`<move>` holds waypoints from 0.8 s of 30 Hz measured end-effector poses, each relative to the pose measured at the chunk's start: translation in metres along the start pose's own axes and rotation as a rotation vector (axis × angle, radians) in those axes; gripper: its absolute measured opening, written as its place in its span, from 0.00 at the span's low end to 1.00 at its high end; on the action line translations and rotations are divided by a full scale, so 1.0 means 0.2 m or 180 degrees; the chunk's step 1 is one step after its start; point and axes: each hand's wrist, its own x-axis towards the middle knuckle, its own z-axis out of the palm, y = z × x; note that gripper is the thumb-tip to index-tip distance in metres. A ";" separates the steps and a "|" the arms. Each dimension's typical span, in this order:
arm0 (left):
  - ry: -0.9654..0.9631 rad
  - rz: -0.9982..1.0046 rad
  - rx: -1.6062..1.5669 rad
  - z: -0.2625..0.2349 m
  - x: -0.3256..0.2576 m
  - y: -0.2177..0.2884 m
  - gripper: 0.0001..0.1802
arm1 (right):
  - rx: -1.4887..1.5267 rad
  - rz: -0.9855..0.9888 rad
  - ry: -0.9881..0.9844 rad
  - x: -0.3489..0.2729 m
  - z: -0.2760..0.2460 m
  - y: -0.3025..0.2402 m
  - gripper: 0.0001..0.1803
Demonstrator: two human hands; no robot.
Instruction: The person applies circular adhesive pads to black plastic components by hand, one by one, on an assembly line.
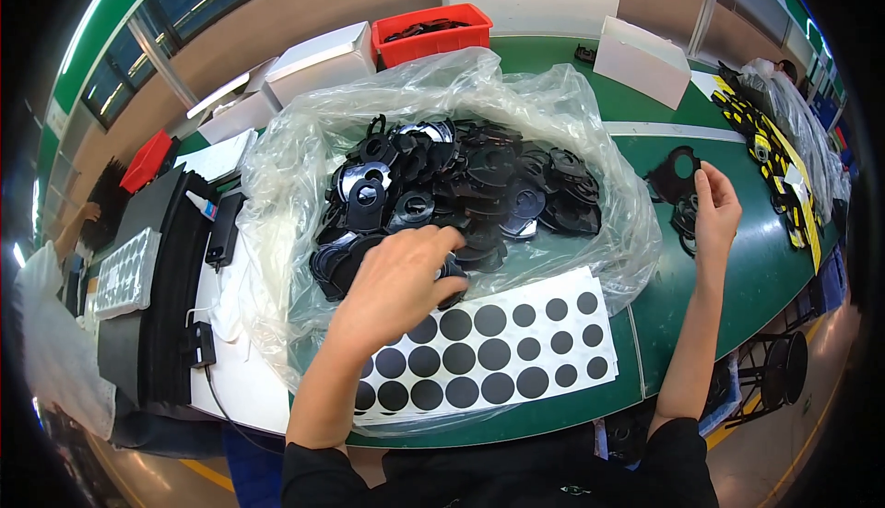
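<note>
Black plastic parts (461, 190) lie heaped inside an opened clear bag (295, 153) for easy reach. Left hand (401, 273) closes on one part at the heap's near edge; right hand (714, 208) pinches another part (678, 171) over the green table (737, 287).

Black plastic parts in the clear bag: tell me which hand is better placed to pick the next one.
Left. The left hand already rests on the pile of black plastic parts inside the clear bag. The right hand is off at the side, holding a black part above the green table.
</note>
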 end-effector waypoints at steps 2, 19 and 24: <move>-0.0377 -0.0315 0.0622 -0.02 -0.03 0.02 0.14 | -0.1817 -0.1124 0.0648 -0.03 -0.02 -0.03 0.11; -0.0549 -0.0611 0.0373 -0.07 0.00 -0.14 0.12 | -0.0464 -0.1193 -0.5636 -0.73 0.15 -0.54 0.16; 0.0573 -0.0616 -0.0515 -0.06 0.04 -0.15 0.13 | -0.0465 -0.1223 -0.5617 -0.74 0.15 -0.55 0.15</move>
